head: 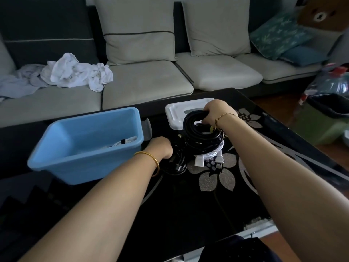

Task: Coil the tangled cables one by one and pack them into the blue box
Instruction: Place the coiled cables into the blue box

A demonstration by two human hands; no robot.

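Observation:
A blue box (62,163) stands on the black table at the left, with a coiled white cable (123,141) lying inside it. My right hand (217,112) is shut on a thick black cable coil (196,133), held upright above a pile of cables. Under that coil lies a white cable (207,156) with white plugs. My left hand (160,148) grips another black cable (175,165) low on the table, just right of the box.
A white box lid (175,114) lies behind the cables. The glossy black table (217,195) has a flower pattern. Behind it is a grey sofa (147,86) with crumpled white cloth (75,72). A bin with a black bag (328,108) stands at the right.

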